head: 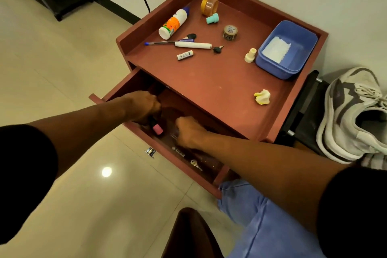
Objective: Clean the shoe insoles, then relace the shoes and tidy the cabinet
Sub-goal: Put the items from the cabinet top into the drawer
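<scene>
On the tiled floor [62,90] I see the cabinet [219,81], drawer [129,88] open at 6 o'clock. My left hand [144,107] grips a pink-capped bottle [156,128]; my right hand [188,132] is curled, its hold I cannot tell.

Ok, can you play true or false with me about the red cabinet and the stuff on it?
1. The red wooden drawer is pulled open. True.
2. The blue plastic tub holds a pen. False: it holds white paper.
3. The left hand grips a dark pink-capped tube. True.
4. The grey and white sneakers sit on top of the cabinet. False: they lie beside it, to the right.
5. The white spray bottle stands upright. False: it lies on its side.
</scene>
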A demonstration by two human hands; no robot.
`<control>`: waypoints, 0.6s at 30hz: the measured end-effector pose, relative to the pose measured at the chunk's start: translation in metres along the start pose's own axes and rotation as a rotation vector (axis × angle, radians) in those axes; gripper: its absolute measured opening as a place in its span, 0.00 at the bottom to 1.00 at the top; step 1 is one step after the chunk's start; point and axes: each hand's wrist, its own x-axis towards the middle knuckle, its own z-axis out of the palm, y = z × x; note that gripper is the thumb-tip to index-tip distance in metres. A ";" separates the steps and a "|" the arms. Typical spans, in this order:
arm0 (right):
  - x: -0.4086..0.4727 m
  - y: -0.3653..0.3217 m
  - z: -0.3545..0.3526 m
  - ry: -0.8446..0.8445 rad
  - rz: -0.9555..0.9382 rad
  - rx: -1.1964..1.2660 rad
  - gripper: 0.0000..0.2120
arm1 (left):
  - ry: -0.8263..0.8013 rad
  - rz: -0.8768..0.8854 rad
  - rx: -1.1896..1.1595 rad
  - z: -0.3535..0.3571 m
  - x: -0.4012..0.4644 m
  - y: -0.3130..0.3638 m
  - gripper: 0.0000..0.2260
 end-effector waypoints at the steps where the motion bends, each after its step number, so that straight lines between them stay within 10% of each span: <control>1: 0.007 0.000 0.006 0.011 0.014 0.021 0.14 | -0.031 -0.011 0.035 -0.001 0.002 -0.001 0.16; 18: 0.031 0.002 0.024 -0.038 0.030 0.166 0.24 | -0.138 -0.117 0.005 0.000 0.004 -0.001 0.16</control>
